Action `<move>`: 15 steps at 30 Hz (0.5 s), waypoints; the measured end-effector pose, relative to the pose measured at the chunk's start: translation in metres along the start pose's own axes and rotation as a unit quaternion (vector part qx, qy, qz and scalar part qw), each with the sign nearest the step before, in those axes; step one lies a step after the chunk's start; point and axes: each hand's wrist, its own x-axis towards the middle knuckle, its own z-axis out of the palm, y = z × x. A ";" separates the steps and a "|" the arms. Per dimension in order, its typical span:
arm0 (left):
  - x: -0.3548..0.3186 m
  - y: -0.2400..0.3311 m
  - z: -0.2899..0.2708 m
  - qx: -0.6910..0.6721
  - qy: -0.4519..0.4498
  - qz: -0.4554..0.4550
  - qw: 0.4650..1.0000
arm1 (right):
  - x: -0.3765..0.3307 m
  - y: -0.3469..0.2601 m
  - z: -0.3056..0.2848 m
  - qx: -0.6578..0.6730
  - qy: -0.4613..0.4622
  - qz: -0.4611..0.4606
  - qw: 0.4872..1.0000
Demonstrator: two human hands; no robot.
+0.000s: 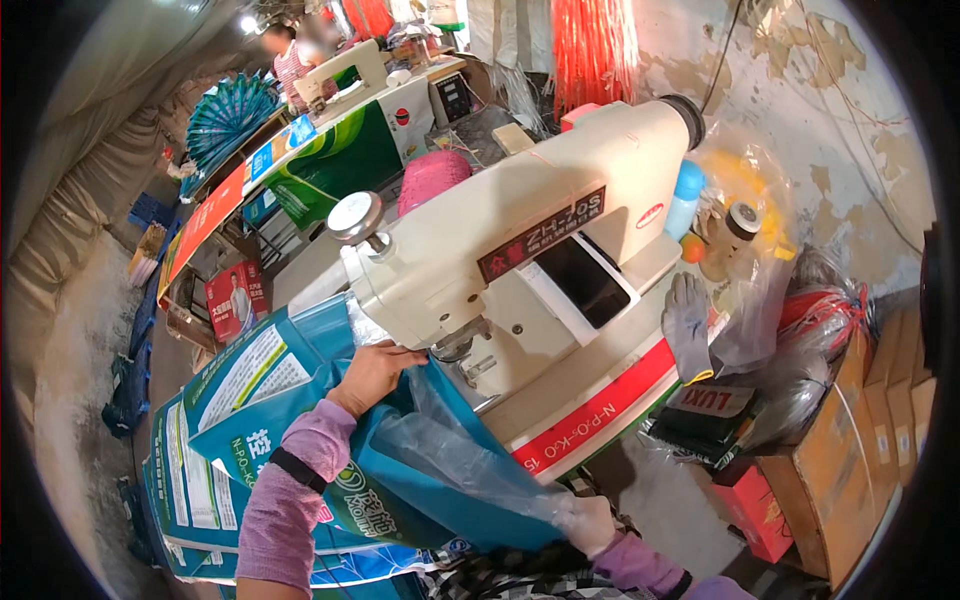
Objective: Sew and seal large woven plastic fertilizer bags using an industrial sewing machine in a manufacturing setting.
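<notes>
Blue woven sack (300,400) lies under the sewing machine (500,250) head; my left hand (372,372) grips its edge, my right hand (590,522) pinches its clear liner (470,465)

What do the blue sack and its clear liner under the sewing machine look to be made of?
The blue sack, held by the left hand, looks like woven plastic with a glossy printed face: it creases stiffly and shines. The liner, gripped by the right hand, seems thin clear plastic film, see-through and wrinkled. The sewing machine body looks like cream-painted metal, though that is uncertain.
</notes>
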 end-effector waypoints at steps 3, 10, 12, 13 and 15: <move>0.017 0.003 -0.001 -0.053 -0.038 0.036 0.997 | -0.014 -0.023 -0.017 0.128 -0.032 0.118 0.984; 0.026 0.082 -0.033 0.070 -0.115 0.071 0.988 | 0.044 -0.022 0.019 0.036 -0.033 -0.052 0.997; 0.010 0.108 -0.054 -0.080 -0.304 0.026 0.949 | 0.079 -0.017 0.038 -0.040 -0.016 -0.148 0.988; 0.005 0.115 -0.070 0.016 -0.328 0.010 0.945 | 0.097 -0.018 0.048 -0.102 -0.031 -0.131 0.986; 0.001 0.122 -0.113 0.209 -0.378 -0.022 0.902 | 0.130 -0.027 0.060 -0.186 -0.011 -0.175 0.967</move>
